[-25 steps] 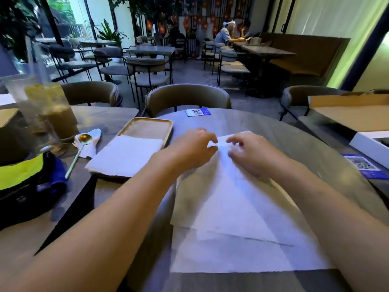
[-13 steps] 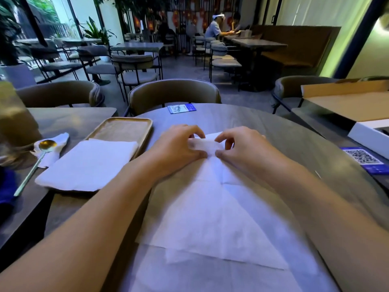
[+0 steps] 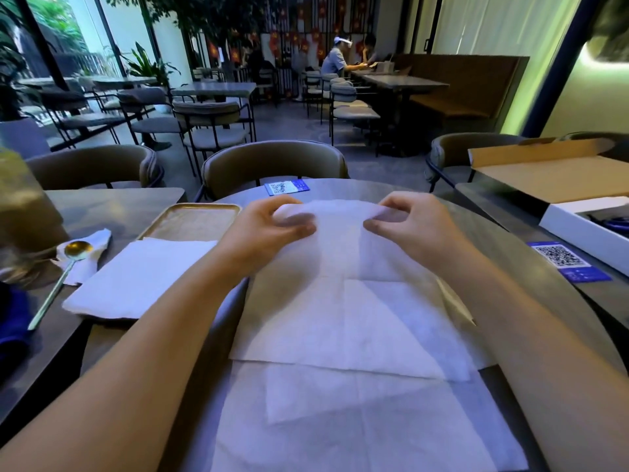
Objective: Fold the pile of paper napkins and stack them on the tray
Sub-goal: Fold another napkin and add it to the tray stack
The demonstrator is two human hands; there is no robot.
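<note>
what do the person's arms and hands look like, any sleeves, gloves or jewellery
Both forearms are bare all the way to the bottom edge of the picture, with no sleeve in view. The left hand and the right hand wear no gloves. No watch, bracelet or ring shows on either wrist or on the visible fingers.

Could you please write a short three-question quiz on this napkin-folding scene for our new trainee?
1. True or false: both hands pinch the far edge of the top napkin.
2. What overlaps the tray's near end? A) folded napkins B) a cup C) a phone
3. Which utensil lies left of the tray?

Key:
1. True: left hand, right hand.
2. A, the folded napkins.
3. A gold spoon.
</note>
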